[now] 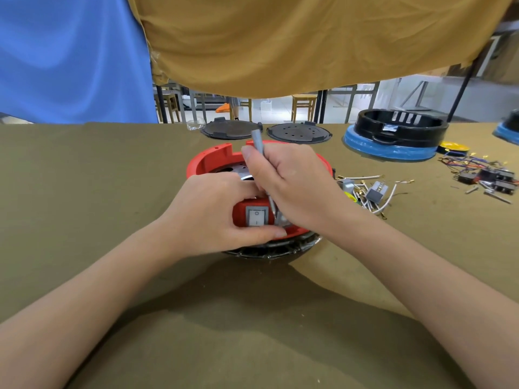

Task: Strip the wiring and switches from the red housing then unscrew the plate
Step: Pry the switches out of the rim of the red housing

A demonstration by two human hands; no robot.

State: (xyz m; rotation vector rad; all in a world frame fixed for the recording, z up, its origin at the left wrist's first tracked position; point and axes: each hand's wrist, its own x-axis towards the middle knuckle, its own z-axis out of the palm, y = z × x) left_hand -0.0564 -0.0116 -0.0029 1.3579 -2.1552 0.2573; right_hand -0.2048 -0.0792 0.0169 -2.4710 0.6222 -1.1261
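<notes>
At table (112, 169) centre, on olive cloth: red housing (209, 160), round, open side up, seated on a dark ring base (275, 248). Metal plate (241, 171) w/ holes visible inside, far part only. Rocker switch (256, 217), grey-white, in housing's near wall, facing camera. Left hand (224, 209) clamped on near wall, thumb under switch, fingers curled over rim. Right hand (292, 186) wrapped round a grey screwdriver (259, 143), handle end sticking up past knuckles, shaft angled down to a spot just right of switch; tip contact can't tell. Just right of housing: loose white wires w/ terminals (379, 204) and a grey switch (377, 192), lying on cloth. Far right: second pile, coloured wiring & black switches (488, 175). Back edge: two dark round lids (229, 130), black housing on blue-wrapped base (398, 129). Above: blue and mustard cloths (280, 37) hanging.
</notes>
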